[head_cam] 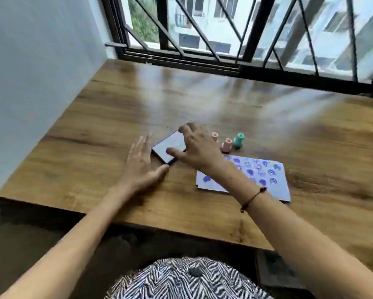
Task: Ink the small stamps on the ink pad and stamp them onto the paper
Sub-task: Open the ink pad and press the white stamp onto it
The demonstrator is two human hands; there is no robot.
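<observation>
On the glossy wood-grain desk (99, 134) a flat square ink pad (169, 145) lies under both hands; the left hand (141, 165) rests flat, fingers spread, at its left edge; the right hand (197, 147) arches over it, fingers splayed, gripping nothing visible. Right of it stand three small waisted stamps (226, 145), two pink, one green; nearer lies the paper (265, 175), dotted with round blue prints.

Left hand (141, 164) flat, palm down, fingers together and stretched toward the far side, thumb angled out right. Right hand (197, 147) raised, fingers spread and curled, thumb pointing left, nothing gripped. Both bare forearms reach in from near edge; right wrist carries a thin dark cord bracelet (253, 198).
</observation>
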